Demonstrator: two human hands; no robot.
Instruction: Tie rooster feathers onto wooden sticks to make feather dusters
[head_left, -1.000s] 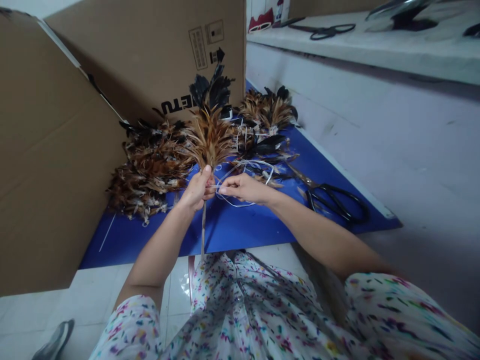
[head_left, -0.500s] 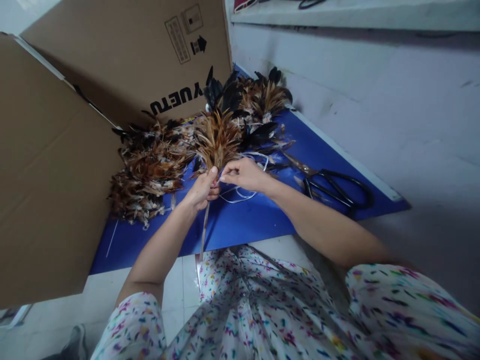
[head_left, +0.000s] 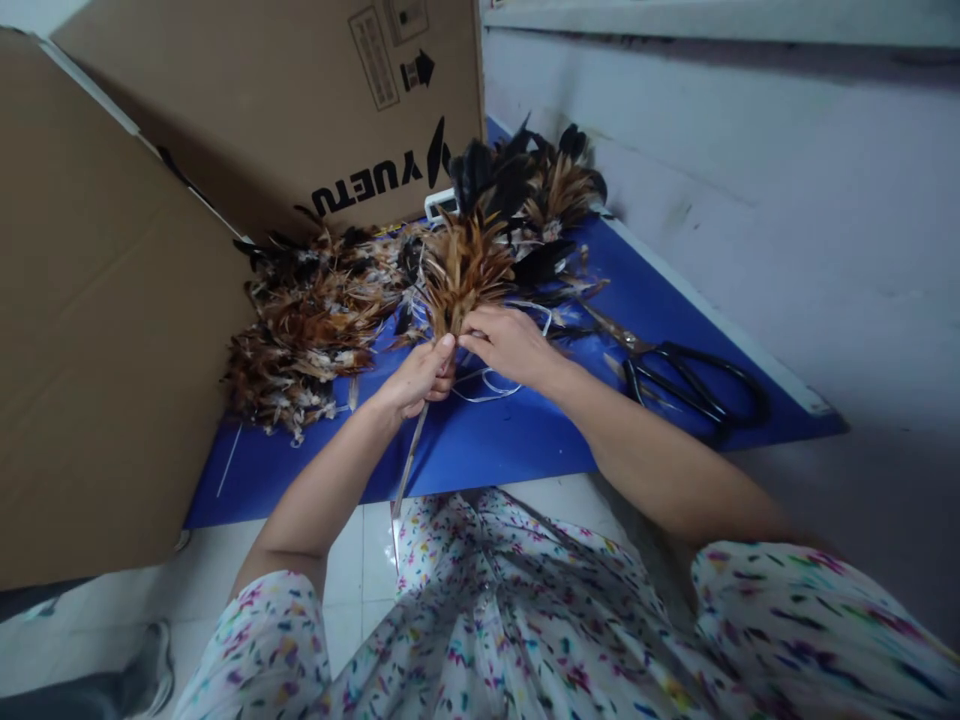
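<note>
Left grip (head_left: 423,378) closed round stick (head_left: 409,458), right grip (head_left: 510,346) pinched at feathers (head_left: 466,262).

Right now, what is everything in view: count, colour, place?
feather bundle: one, brown-black, centre
stick: one, brownish, below bundle
feather pile: uncounted, brown-black, left
back feathers: uncounted, brown-black, back right
string: uncounted, white, centre
scissors: one, black-handled, right
tabletop: one, blue, beneath
cardboard: two panels, brown, left and back
wall: one, pale, right
ledge: one, whitish, top right
floor: one, whitish, below
shoe: one, grey, bottom left
clothing: uncounted, floral, bottom
left hand: one, skin-toned, around stick
right hand: one, skin-toned, bundle's base
</note>
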